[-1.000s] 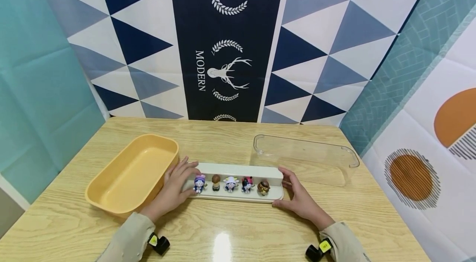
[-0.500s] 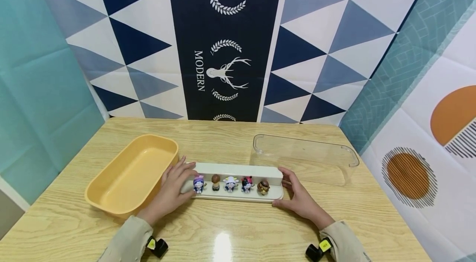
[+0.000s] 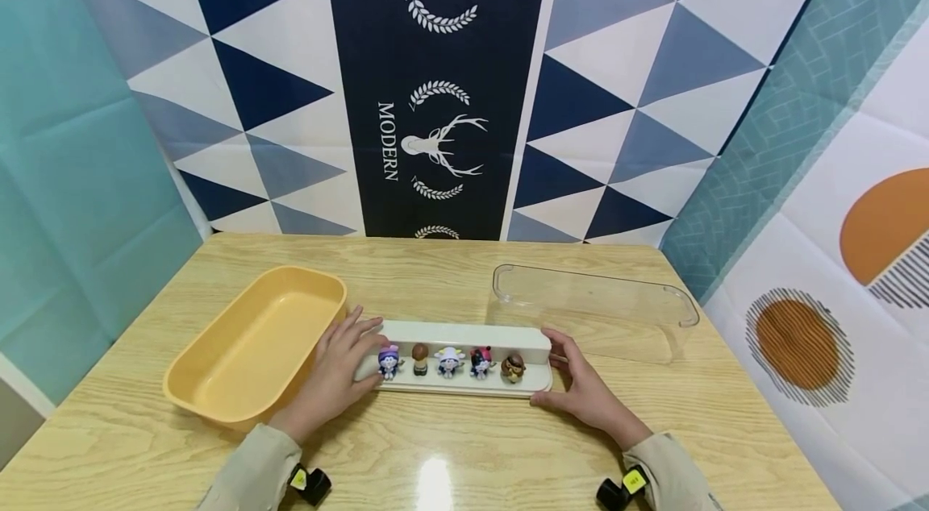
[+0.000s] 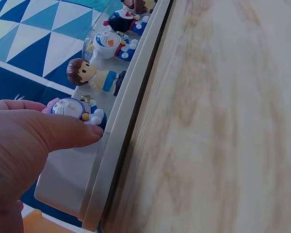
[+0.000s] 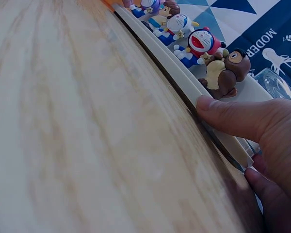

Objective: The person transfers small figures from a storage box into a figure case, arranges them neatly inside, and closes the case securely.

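Note:
A long white stepped display stand (image 3: 464, 332) lies across the table in the head view, bearing a row of small figurines. At its left end my left hand (image 3: 327, 375) pinches the purple-hatted cat figurine (image 4: 68, 108), thumb in front and fingers behind its head. To the right of it stand a brown-haired boy figurine (image 4: 94, 76), a white-hooded cat figurine (image 3: 449, 363) and a red-and-black-hatted cat figurine (image 5: 202, 43). A brown animal figurine (image 5: 224, 73) is last in the row. My right hand (image 3: 584, 390) grips the stand's right end, thumb at the front edge.
A yellow basin (image 3: 250, 350) stands at the left, close beside my left hand. Behind the stand on the right sits a clear plastic cover (image 3: 595, 309) on the wooden table (image 3: 406, 446). Patterned cloths (image 3: 435, 92) hang at the back and sides.

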`<state>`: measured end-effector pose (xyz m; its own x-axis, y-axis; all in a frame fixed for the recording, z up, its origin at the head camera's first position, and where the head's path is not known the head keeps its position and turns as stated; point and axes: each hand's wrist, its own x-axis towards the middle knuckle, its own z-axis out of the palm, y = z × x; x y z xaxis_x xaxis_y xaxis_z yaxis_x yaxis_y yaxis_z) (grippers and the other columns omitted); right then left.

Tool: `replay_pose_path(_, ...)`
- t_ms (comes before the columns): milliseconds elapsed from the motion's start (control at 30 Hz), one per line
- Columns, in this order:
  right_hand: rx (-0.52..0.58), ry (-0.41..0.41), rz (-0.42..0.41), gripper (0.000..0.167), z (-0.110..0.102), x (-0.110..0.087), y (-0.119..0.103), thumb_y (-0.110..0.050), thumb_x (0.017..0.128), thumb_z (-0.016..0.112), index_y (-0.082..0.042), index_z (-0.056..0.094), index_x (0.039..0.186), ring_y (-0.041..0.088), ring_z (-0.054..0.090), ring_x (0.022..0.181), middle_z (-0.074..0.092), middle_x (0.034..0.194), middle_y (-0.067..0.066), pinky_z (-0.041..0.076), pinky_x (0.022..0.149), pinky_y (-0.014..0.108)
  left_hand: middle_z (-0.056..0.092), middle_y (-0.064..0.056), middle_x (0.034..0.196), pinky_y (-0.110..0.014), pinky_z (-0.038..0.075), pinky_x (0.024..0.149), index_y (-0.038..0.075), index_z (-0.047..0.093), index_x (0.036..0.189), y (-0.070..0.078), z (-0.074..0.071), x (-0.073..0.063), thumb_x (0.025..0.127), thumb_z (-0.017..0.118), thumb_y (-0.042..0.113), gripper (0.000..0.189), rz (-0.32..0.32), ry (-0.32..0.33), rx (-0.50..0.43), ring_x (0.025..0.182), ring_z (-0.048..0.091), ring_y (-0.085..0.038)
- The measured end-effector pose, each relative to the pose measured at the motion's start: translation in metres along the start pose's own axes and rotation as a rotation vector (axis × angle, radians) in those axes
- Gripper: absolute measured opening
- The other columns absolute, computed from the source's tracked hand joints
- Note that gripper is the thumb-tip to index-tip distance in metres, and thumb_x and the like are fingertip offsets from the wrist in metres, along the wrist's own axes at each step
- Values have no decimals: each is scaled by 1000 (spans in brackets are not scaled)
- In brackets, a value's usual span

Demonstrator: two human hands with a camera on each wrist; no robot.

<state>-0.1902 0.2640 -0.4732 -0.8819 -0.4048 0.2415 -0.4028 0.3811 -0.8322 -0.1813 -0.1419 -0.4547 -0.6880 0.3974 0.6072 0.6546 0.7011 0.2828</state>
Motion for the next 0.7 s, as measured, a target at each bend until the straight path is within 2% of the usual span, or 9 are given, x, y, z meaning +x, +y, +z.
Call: replay_pose_path(700, 1, 0, -2, 100, 0, 0, 2, -13, 75, 88, 1, 25, 152, 21, 46, 128, 47, 139, 18, 40, 107, 31, 58, -17, 131, -71, 28, 101, 12, 66, 105, -2, -1, 0, 65, 91, 6, 48, -2, 24, 10, 135, 36, -45)
